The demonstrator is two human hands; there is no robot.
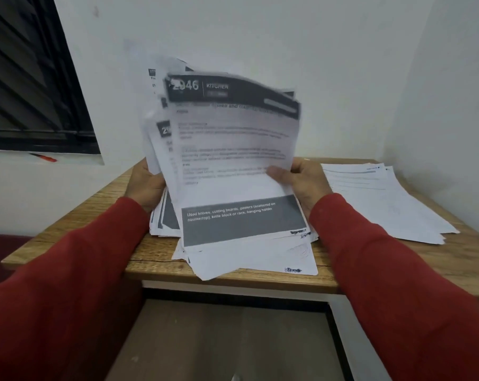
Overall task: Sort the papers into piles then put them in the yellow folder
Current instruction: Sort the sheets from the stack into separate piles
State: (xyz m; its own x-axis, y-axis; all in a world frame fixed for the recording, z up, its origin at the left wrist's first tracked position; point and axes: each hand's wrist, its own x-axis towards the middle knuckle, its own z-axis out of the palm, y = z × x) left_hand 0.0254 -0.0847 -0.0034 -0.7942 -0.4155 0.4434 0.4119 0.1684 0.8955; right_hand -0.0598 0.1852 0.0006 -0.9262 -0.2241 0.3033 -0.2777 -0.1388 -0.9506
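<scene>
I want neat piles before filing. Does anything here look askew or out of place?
Yes. The stack of papers held up by the left hand and right hand is fanned unevenly, sheets sticking out left. Loose sheets beneath overhang the table edge. No yellow folder is visible.

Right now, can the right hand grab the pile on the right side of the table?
Probably not yet: the right hand is busy holding the stack. The pile lies uncovered close beside it.
</scene>
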